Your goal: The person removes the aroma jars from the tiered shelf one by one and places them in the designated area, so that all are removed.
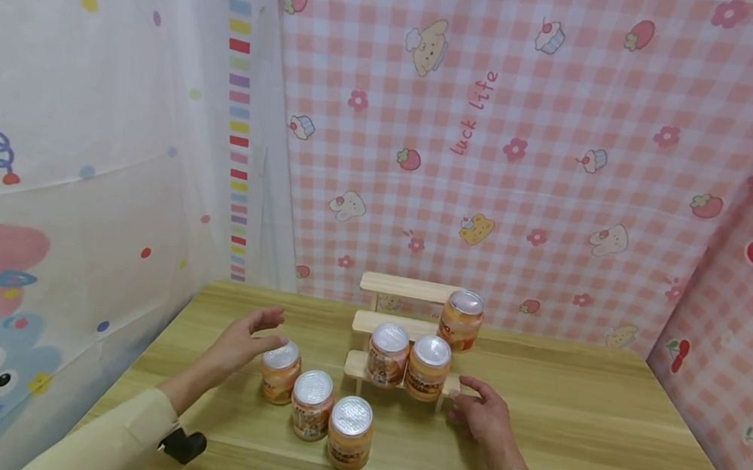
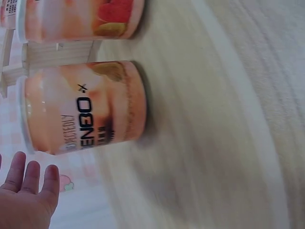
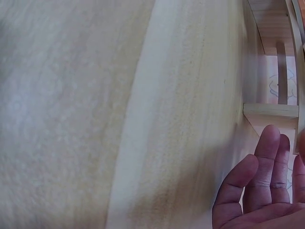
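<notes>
My left hand (image 1: 245,345) hovers at the leftmost orange can (image 1: 279,384), fingers spread and relaxed by its silver lid. In the left wrist view the fingers (image 2: 32,176) are apart from that can (image 2: 90,107). Two more cans, a middle one (image 1: 311,414) and a front one (image 1: 349,444), stand beside it in a slanting row. My right hand (image 1: 486,423) is at the right end of a three-step wooden stand (image 1: 364,362), fingertips close to its bottom step (image 3: 271,110). That step bears two cans (image 1: 388,361); another can (image 1: 461,326) stands at the right of the middle step.
The wood-grain table (image 1: 577,413) extends on both sides of the stand. A pink checked cloth (image 1: 558,192) hangs right behind it, and a white patterned cloth (image 1: 112,225) hangs along the left. Black wrist mounts (image 1: 182,445) sit under the sleeves.
</notes>
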The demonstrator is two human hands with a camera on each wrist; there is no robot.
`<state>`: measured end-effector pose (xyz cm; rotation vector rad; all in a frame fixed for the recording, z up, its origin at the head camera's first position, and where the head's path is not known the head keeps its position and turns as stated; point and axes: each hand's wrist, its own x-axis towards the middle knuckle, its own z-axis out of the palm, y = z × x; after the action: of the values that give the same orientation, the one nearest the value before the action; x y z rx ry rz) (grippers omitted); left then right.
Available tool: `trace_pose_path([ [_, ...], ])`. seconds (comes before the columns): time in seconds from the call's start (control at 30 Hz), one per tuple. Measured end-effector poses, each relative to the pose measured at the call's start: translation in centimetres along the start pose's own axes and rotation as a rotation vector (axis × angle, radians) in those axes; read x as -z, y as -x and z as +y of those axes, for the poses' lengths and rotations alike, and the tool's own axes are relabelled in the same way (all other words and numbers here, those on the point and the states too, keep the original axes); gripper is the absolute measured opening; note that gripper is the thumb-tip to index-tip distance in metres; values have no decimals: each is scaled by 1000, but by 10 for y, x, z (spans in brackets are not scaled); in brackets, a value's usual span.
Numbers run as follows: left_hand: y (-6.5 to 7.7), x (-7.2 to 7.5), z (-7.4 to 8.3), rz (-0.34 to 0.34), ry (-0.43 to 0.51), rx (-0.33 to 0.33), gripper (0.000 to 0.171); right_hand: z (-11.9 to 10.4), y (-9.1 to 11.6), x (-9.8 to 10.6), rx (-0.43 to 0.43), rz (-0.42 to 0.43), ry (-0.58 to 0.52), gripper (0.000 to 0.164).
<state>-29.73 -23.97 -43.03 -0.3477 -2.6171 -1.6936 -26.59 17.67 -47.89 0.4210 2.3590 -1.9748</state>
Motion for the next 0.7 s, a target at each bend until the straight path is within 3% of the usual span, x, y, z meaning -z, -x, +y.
trace_pose_path([
  [0.47,-17,-1,26,-2,-18,-23,65,-1,0,1,-3,-3,-11,45],
  [0.7,-28,-8,45,1,-26,-39,62,1,0,0,1,1,-15,44],
])
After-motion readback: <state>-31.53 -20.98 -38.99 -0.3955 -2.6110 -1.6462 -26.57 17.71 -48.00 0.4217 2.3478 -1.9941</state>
